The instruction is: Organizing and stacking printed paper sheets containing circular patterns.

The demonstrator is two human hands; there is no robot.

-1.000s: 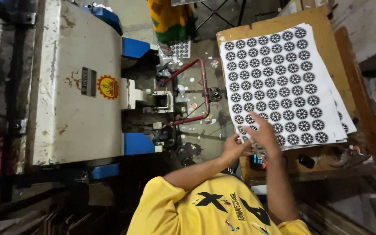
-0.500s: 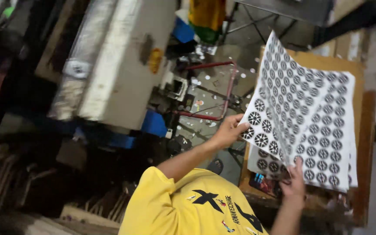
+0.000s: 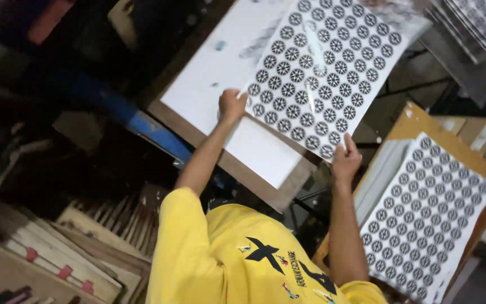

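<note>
We hold a glossy white sheet printed with black round patterns (image 3: pixel 324 67) by its near edge, left hand (image 3: pixel 232 104) and right hand (image 3: pixel 345 160) clamped apart, seemingly above the white-topped counter (image 3: pixel 220 73). Earlier it hung over the stack of printed sheets (image 3: pixel 428 219).

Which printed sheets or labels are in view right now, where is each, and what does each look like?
Held sheet: upper middle, between left hand and right hand; glossy white rectangle with rows of black round pattern marks.
Stack of sheets: lower right, on brown board; same pattern.
More sheets: top right corner, blurred, same pattern.
Blank white board: under the held sheet, smudged.
</note>
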